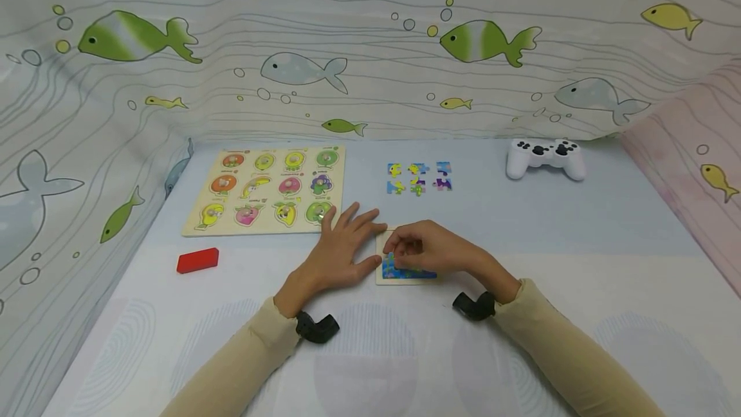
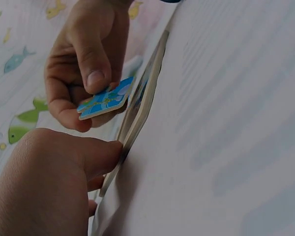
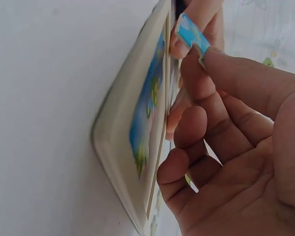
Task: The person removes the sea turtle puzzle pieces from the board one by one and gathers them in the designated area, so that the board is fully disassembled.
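Note:
A small wooden jigsaw tray (image 1: 379, 279) lies on the table, with blue puzzle pieces (image 1: 419, 274) filling its near part. My left hand (image 1: 341, 253) is spread flat at the tray's left side, its thumb at the tray edge, as the left wrist view shows too. Over the tray, my right hand (image 1: 431, 246) pinches a blue jigsaw piece (image 3: 191, 34) between thumb and index finger, the other fingers loosely curled. In the left wrist view that jigsaw piece (image 2: 108, 101) is tilted, close over the tray rim (image 2: 146, 109).
Several loose jigsaw pieces (image 1: 417, 186) lie in two rows beyond the tray. A wooden fruit peg board (image 1: 194, 229) is at the back left, with a red block (image 1: 198, 260) nearer. A white game controller (image 1: 545, 161) sits at the back right, before a fish-print curtain (image 1: 376, 31).

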Demonstrator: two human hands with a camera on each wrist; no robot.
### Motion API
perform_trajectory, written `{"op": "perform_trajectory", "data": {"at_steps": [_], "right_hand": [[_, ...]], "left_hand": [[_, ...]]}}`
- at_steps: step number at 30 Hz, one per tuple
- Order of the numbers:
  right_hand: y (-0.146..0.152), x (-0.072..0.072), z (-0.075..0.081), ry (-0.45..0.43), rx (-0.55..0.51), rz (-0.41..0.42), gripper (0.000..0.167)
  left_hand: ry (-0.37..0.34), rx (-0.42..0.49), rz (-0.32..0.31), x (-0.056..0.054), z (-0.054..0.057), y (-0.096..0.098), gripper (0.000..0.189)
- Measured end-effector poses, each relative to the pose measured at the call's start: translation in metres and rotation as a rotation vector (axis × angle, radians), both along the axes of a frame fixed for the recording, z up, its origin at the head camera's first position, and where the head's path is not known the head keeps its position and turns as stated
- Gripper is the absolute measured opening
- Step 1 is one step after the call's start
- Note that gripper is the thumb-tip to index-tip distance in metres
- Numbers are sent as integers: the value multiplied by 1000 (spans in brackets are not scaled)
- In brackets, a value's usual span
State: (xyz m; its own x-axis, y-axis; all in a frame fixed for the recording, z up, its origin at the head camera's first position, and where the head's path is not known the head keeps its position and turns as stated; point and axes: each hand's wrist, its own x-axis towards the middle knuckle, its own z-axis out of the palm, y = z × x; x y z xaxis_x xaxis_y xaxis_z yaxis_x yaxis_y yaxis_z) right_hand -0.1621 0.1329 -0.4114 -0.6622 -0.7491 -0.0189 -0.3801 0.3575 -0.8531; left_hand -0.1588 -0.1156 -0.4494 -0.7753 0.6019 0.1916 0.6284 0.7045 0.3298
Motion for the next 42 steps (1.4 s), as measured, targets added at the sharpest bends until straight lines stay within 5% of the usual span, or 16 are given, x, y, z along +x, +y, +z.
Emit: {"op": "perform_trajectory", "data": {"at_steps": [23,42], "right_hand": [[16,-18,1,23,-47,-148,18],[19,-61,4,7,64,-273,22]], "left_hand": [[13,16,-14,2,-1,-1,55],[8,21,-20,1,-2,-1,56]]}}
